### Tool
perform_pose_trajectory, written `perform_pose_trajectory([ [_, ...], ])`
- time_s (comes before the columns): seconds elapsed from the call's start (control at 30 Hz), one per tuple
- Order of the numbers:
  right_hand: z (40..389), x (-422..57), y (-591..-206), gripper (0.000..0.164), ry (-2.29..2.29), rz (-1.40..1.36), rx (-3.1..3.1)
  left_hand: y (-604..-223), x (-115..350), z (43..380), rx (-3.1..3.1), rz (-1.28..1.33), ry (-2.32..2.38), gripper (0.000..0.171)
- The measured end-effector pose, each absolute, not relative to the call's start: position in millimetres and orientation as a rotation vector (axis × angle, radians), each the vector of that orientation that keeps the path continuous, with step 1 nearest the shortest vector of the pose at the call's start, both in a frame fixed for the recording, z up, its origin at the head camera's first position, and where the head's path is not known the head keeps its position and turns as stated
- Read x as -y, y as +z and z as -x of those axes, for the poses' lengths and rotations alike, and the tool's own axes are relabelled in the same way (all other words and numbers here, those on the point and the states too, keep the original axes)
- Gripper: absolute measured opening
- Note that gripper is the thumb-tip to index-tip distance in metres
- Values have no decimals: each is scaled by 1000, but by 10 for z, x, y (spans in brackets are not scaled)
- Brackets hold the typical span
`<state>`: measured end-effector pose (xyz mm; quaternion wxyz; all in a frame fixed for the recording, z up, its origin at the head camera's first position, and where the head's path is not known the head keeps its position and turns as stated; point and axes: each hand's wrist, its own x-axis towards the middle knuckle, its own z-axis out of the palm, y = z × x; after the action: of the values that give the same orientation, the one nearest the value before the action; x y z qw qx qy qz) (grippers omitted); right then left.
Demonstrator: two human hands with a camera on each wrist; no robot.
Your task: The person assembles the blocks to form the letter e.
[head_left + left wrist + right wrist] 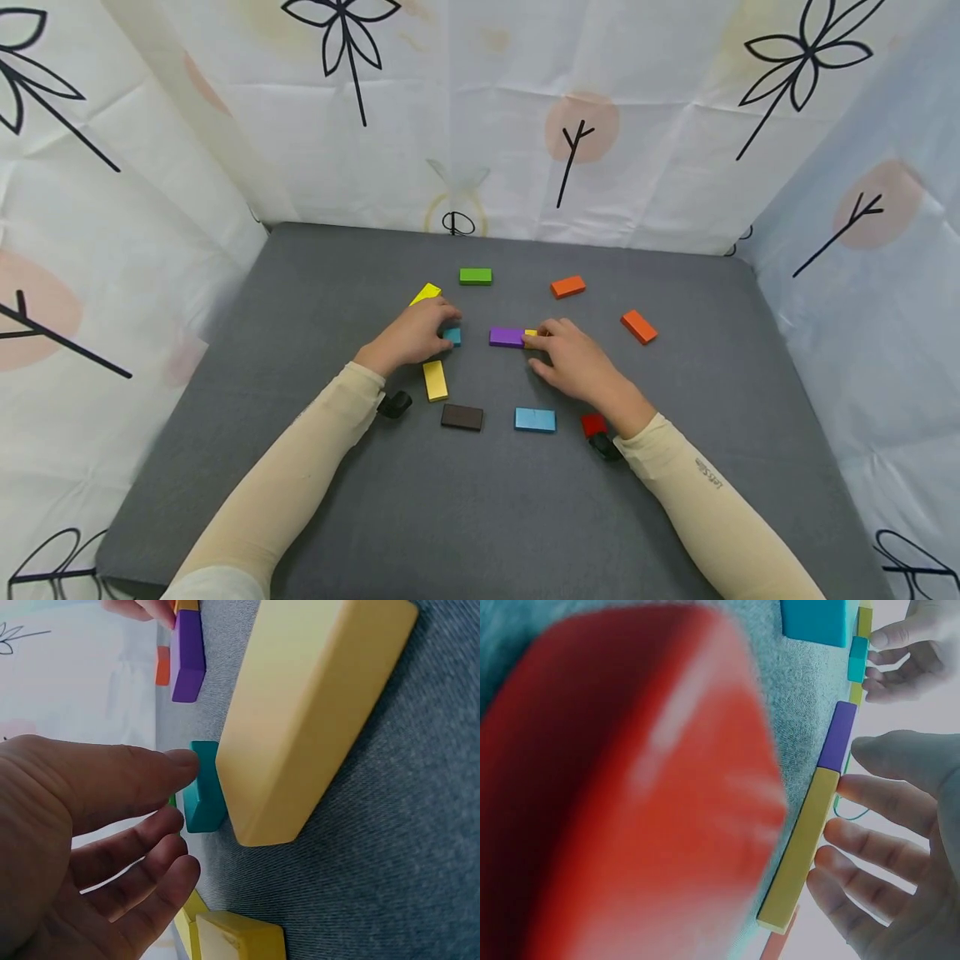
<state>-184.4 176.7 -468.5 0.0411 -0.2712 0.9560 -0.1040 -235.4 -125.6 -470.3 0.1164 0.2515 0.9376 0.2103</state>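
My left hand (415, 332) is over a small teal block (452, 337), fingers spread and loosely bent. In the left wrist view the thumb tip overlaps the teal block's edge; contact is unclear. The right hand (573, 358) lies by a purple block (507, 337) and a yellow block (530, 338) set end to end in a row. In the right wrist view its relaxed fingers line the long side of that yellow block (802, 851), fingertips at or very near it, and the thumb is beside the purple block (837, 735). The hand partly hides the yellow block in the head view.
Around the hands lie a green block (476, 277), orange blocks (567, 287) (638, 327), yellow blocks (426, 293) (435, 381), a dark brown block (462, 417), a blue block (535, 420) and a red block (593, 425) by the right wrist. Patterned curtains surround the grey table (480, 517).
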Motion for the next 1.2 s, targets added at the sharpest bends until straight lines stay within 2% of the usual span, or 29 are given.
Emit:
perform_pose_trajectory([
  [1.2,1855,-1781,-4716,42,-294,850,-2939,-4802,1185,2398,-2758,-714,633,27],
])
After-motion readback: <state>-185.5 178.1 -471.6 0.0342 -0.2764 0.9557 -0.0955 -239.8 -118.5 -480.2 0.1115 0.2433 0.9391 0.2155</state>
